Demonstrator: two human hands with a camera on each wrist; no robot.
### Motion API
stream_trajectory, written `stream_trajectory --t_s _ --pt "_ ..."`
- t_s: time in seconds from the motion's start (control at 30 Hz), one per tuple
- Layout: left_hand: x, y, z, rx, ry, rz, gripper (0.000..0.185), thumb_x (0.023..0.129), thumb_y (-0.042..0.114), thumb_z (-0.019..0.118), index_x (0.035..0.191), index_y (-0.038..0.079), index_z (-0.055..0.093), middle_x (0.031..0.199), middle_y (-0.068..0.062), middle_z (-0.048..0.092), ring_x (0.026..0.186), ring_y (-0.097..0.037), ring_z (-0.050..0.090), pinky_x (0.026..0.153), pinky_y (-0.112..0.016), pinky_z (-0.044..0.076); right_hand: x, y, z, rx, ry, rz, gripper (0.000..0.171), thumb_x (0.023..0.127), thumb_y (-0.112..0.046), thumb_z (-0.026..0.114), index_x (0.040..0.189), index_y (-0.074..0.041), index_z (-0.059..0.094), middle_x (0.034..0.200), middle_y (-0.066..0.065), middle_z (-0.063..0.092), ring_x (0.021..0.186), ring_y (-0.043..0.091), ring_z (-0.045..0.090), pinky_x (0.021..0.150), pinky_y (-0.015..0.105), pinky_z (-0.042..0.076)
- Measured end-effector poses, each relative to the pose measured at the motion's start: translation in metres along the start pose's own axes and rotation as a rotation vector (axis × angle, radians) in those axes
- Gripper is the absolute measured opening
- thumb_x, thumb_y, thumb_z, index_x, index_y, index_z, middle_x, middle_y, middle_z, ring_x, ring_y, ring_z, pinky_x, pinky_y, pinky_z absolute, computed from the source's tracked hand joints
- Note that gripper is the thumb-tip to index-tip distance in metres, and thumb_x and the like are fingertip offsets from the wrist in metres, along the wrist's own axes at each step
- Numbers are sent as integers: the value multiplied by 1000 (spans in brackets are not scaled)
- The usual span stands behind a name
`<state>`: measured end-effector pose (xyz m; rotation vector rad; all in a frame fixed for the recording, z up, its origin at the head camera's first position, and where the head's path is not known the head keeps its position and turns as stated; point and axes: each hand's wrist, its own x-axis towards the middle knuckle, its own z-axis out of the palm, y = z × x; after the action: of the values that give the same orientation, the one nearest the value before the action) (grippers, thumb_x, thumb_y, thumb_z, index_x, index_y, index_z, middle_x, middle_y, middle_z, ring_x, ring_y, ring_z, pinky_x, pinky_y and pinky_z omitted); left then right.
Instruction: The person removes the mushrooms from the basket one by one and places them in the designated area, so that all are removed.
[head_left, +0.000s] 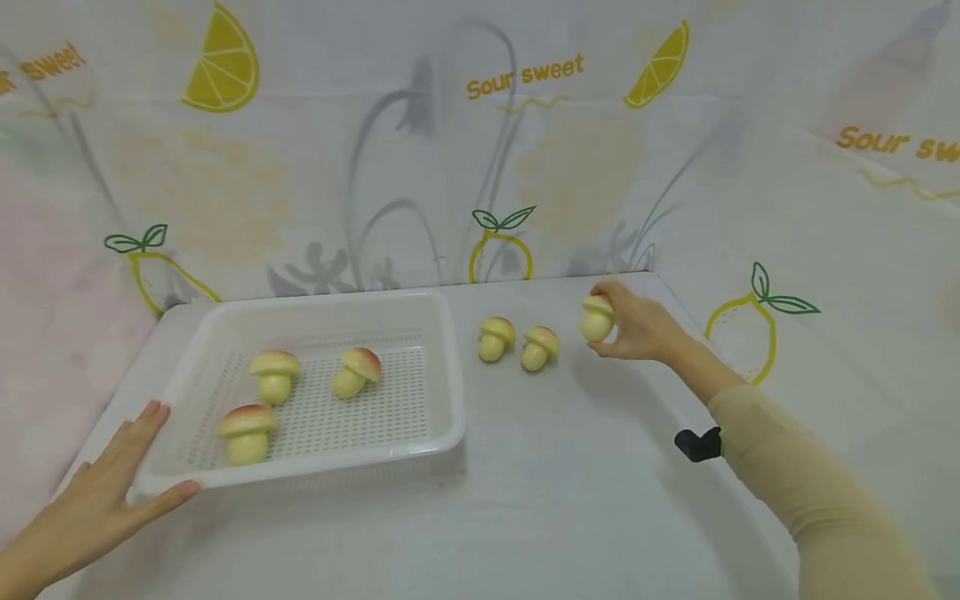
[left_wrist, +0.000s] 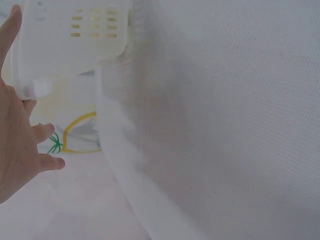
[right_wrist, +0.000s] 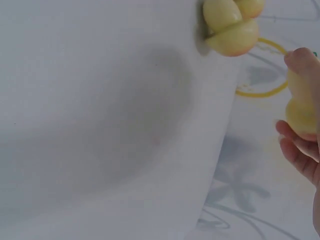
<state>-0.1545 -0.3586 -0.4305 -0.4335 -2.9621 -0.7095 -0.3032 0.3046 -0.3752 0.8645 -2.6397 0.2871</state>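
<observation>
My right hand (head_left: 630, 325) pinches a toy mushroom (head_left: 597, 320) between thumb and fingers at the right, raised over the table. In the right wrist view the held mushroom (right_wrist: 300, 107) is partly covered by the thumb. Two more toy mushrooms, a left one (head_left: 494, 339) and a right one (head_left: 540, 348), lie close together between that hand and the white basket (head_left: 454, 400). Inside the basket are three others, with red-tinged caps and pale yellow stems. At the basket's front left corner, my left hand (head_left: 108, 492) spreads its straight fingers and thumb along the rim.
A white cloth covers the table (head_left: 525, 492). Behind it and along both sides stand cloth walls printed with lemons and lettering. The basket takes up the left half of the table, its bottom perforated. A black patch (head_left: 699, 445) shows beside the right sleeve.
</observation>
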Motion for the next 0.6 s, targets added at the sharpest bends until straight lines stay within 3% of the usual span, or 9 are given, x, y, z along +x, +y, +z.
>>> stream_trajectory --t_s 0.2,0.4,0.6 --pt "0 3 -2 -1 -1 5 96 90 30 67 156 17 -2 160 -11 -6 143 -37 -12 96 -72 -18 -13 6 19 -40 -84 91 78 65 -39 81 125 -6 45 113 10 59 73 23 60 54 40 50" --pt "1 5 -4 0 0 6 96 90 30 67 156 17 -2 160 -12 -6 144 -37 -12 95 -72 -18 -16 3 36 21 -180 175 71 65 -37 78 124 -11 46 105 6 62 75 22 61 61 43 50" --pt "0 4 -4 1 -3 5 97 89 31 67 156 18 -2 161 -7 -6 144 -36 -11 95 -73 -17 -15 0 47 59 -256 183 72 69 -38 77 127 -11 44 114 6 58 76 22 60 64 43 50"
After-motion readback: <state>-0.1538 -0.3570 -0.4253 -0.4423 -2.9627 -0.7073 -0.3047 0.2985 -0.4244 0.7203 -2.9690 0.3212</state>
